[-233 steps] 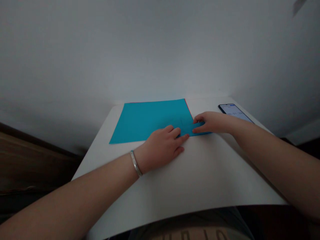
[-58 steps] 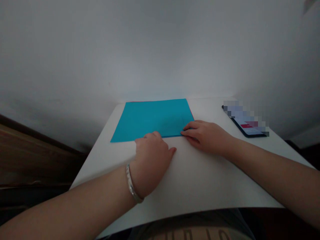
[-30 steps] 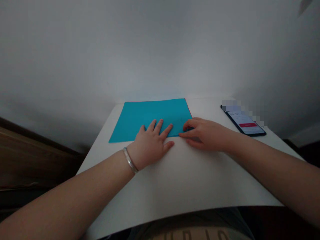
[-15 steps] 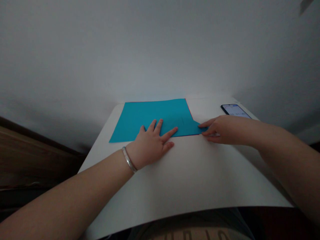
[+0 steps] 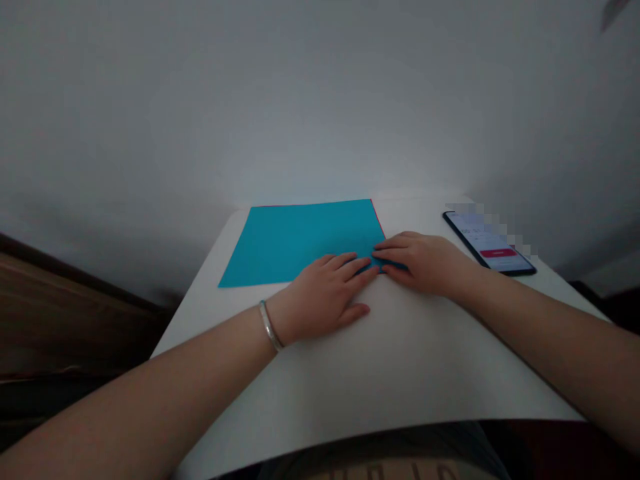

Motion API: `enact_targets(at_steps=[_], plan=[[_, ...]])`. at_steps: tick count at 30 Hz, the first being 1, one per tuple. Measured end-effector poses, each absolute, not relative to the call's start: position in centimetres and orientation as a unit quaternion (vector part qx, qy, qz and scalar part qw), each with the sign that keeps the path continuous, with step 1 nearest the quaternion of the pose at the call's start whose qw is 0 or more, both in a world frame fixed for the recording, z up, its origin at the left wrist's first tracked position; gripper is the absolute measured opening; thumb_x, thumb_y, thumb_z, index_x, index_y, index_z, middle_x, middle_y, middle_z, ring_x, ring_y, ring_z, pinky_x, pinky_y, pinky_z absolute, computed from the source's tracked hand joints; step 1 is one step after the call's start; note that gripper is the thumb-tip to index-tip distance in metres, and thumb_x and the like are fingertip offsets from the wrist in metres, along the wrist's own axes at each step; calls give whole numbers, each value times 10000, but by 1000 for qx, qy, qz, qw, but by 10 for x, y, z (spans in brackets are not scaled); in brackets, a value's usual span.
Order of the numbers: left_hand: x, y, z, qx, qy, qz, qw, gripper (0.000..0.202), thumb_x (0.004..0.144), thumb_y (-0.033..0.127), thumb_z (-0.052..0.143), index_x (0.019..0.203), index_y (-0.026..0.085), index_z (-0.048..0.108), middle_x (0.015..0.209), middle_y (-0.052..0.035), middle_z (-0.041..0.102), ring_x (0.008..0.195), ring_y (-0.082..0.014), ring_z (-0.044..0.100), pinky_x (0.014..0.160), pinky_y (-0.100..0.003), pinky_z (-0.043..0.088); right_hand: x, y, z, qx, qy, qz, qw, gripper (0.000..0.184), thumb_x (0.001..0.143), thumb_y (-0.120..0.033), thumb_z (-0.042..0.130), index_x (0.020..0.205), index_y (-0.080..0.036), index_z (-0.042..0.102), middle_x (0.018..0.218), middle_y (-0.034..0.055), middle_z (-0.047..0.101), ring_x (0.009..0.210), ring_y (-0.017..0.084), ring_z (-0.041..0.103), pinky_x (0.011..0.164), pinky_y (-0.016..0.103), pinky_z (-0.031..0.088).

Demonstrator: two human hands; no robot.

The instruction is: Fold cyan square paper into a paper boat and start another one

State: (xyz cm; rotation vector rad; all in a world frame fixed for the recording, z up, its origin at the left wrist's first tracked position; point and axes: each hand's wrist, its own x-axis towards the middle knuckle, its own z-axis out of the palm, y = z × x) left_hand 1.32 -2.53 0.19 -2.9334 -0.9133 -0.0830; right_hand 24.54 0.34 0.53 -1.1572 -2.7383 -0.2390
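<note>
A blue sheet of paper (image 5: 295,237) lies flat on the white table (image 5: 390,373), with a thin red line along its back and right edges. My left hand (image 5: 325,293), with a silver bangle at the wrist, rests open over the sheet's front edge, fingertips near the front right corner. At that corner my right hand (image 5: 417,260) lays its fingers, stretched out, on the paper. The fingertips of both hands almost meet there and cover the corner, so its exact shape is hidden.
A phone (image 5: 490,247) with a lit screen lies to the right, close beyond my right forearm. The pale wall (image 5: 310,100) rises behind the table. At the left stands a brown wooden piece (image 5: 65,307). The table's front edge is close to my body.
My right hand has moved left, bringing the paper's right corner flap inward from where it stuck out. My left hand has slid right toward it. More of the phone shows.
</note>
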Motion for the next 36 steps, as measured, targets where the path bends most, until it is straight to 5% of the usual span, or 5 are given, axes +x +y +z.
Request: enact_targets(at_steps=[18,25,29,32,36], plan=[[31,-48,0,-864,-497,66,42,889,810,694,453,1382,15,417,1445,-290,337,1321,-438,358,977,-545,414,242,31,-11,-373,-922,-39,94,374,912,-310,447,1214,-206,644,1281,75,611,1132,258,575,939,427,492],[33,-54,1,-815,-570,51,93,880,778,715,485,1231,-35,570,1250,-343,535,1106,-435,562,719,-471,532,242,29,-9,-383,-917,-39,100,373,914,-320,440,1212,-229,645,1277,52,616,1133,250,573,931,414,496],[31,-48,10,-802,-584,55,112,611,883,570,430,932,23,698,895,-265,669,748,-353,644,540,-420,491,245,27,-13,-387,-913,-29,124,366,916,-341,441,1190,-231,656,1256,42,629,1111,242,583,928,407,498],[27,-38,15,-828,-543,1,141,411,937,368,395,960,75,683,851,-189,668,798,-331,634,642,-454,495,248,19,-13,-384,-911,-22,148,359,913,-360,455,1173,-227,663,1248,48,633,1119,238,574,948,406,484],[19,-22,10,-881,-453,-68,116,433,951,367,400,1325,178,512,1334,-131,538,1223,-320,485,989,-489,401,250,4,-8,-391,-907,7,156,374,909,-378,466,1209,-233,638,1307,63,589,1173,243,540,991,426,450]])
